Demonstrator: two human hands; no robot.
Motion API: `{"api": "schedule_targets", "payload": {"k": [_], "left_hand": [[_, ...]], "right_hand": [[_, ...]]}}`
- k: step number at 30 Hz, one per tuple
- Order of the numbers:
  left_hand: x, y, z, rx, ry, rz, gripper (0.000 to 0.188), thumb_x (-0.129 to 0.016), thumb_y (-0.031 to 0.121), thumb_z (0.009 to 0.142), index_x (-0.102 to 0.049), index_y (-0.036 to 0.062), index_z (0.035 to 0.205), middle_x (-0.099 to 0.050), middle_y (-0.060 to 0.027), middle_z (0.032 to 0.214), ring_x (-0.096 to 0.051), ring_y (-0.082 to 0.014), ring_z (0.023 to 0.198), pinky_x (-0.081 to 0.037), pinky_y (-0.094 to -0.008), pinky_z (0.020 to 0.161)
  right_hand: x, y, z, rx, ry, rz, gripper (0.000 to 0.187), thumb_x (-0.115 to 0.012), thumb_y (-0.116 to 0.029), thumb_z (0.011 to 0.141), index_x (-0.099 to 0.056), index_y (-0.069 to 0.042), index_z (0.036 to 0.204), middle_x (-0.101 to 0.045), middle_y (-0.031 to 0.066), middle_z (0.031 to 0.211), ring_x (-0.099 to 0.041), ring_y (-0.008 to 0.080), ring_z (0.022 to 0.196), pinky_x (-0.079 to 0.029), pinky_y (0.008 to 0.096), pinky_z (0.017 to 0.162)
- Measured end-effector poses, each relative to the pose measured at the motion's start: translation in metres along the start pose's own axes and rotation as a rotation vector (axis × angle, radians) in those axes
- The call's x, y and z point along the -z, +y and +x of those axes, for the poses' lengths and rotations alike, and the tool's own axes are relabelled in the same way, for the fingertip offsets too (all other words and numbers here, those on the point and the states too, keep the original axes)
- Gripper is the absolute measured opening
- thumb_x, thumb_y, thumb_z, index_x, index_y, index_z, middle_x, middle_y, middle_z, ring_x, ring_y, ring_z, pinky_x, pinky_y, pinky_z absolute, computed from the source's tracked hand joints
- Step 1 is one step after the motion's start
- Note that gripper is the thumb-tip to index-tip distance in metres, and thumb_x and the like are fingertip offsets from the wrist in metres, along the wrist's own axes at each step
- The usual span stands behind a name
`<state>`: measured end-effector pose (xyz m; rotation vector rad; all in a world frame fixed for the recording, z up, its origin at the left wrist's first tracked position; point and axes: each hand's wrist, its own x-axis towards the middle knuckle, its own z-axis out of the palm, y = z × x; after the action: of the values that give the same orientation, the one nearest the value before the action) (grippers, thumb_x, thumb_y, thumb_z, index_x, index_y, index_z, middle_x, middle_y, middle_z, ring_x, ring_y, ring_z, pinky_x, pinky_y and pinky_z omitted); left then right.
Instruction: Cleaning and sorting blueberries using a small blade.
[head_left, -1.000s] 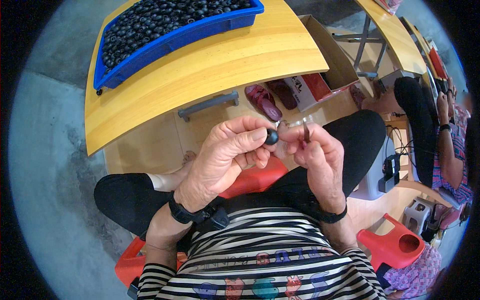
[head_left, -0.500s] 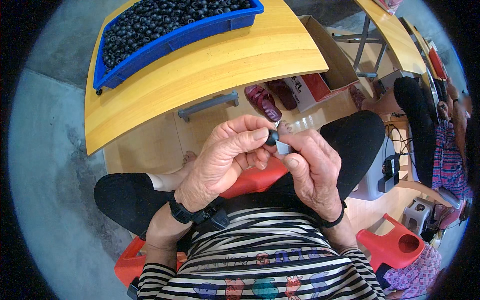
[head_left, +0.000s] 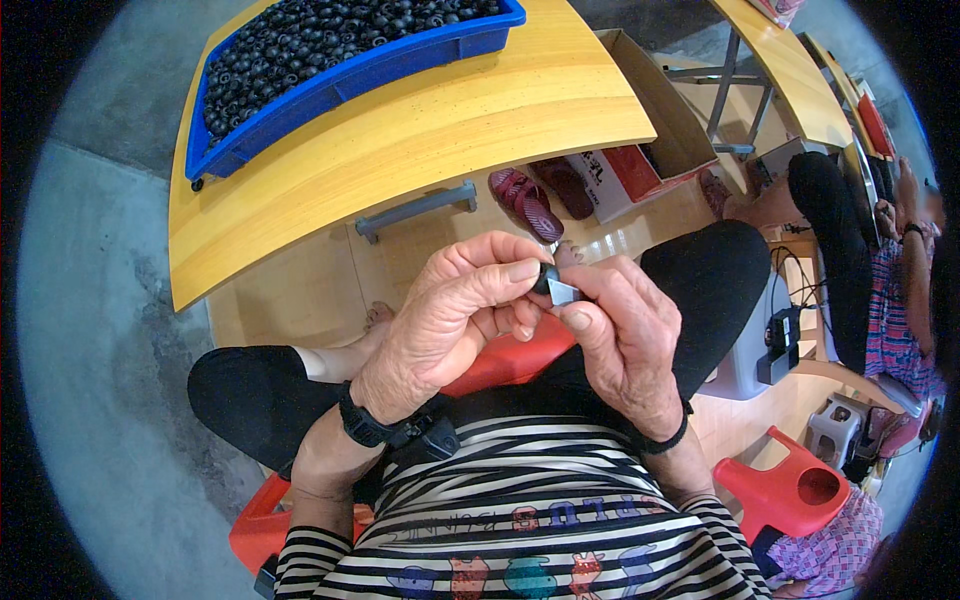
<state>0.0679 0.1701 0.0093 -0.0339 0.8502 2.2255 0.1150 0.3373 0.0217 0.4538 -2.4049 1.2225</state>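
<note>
Round ball in left hand, angular blade in right hand

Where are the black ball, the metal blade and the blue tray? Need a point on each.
Black ball (head_left: 543, 280): head view, on its exposed side.
Metal blade (head_left: 563, 293): head view, on its flat grey face.
Blue tray (head_left: 440, 53): head view, on its near wall.

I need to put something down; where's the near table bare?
The yellow table is bare from the blue tray to the table's near and right edges. Crowded: the heaped tray; between left hand and right hand, holding a dark piece and blade.
</note>
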Motion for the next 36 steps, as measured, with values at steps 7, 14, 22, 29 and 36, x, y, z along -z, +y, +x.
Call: {"api": "schedule_targets", "payload": {"k": [7,14,22,29,36], "left_hand": [[0.006,-0.001,-0.001,-0.014,-0.132,-0.054,0.013,-0.058,0.007,0.085,-0.060,0.0000,0.096,-0.064,-0.0098,0.082,-0.061,-0.0111,0.063,-0.053,-0.0222,0.058],[0.002,-0.006,0.001,0.040,-0.064,-0.031,0.013,-0.062,0.011,0.082,-0.058,0.0015,0.091,-0.061,-0.0073,0.075,-0.056,-0.0116,0.059,-0.044,-0.0248,0.051],[0.004,-0.008,0.002,0.053,-0.037,-0.043,0.014,-0.061,0.011,0.083,-0.056,0.0036,0.095,-0.062,-0.0073,0.080,-0.059,-0.0105,0.061,-0.047,-0.0220,0.052],[0.006,-0.007,0.005,0.004,-0.053,-0.030,0.019,-0.061,0.005,0.083,-0.055,0.0057,0.101,-0.064,-0.0065,0.082,-0.061,-0.0101,0.064,-0.052,-0.0217,0.056],[0.006,-0.007,0.008,0.017,-0.087,0.015,0.019,-0.061,0.006,0.083,-0.053,0.0063,0.100,-0.064,-0.0073,0.081,-0.061,-0.0103,0.064,-0.052,-0.0210,0.056]], "right_hand": [[0.000,0.005,0.000,-0.056,-0.020,-0.065,0.013,-0.062,-0.012,0.081,-0.060,0.000,0.082,-0.052,0.0115,0.065,-0.053,0.0257,0.057,-0.042,0.0326,0.049],[-0.004,0.023,-0.007,-0.388,0.047,0.387,0.025,-0.052,-0.022,0.091,-0.063,0.001,0.088,-0.055,0.0040,0.067,-0.052,0.0117,0.058,-0.040,0.0245,0.051],[0.003,0.010,-0.006,-0.390,0.011,0.550,0.023,-0.062,-0.021,0.083,-0.061,0.001,0.091,-0.055,0.0017,0.077,-0.048,0.0082,0.067,-0.038,0.0204,0.060],[-0.005,0.005,-0.002,-0.407,-0.033,0.520,0.019,-0.067,-0.014,0.079,-0.061,0.001,0.089,-0.056,0.0016,0.076,-0.048,0.0068,0.066,-0.037,0.0193,0.059],[-0.002,0.007,0.001,-0.638,-0.067,1.012,0.014,-0.055,-0.012,0.089,-0.060,0.001,0.089,-0.060,-0.0011,0.078,-0.048,0.0029,0.068,-0.038,0.0179,0.058]]}}
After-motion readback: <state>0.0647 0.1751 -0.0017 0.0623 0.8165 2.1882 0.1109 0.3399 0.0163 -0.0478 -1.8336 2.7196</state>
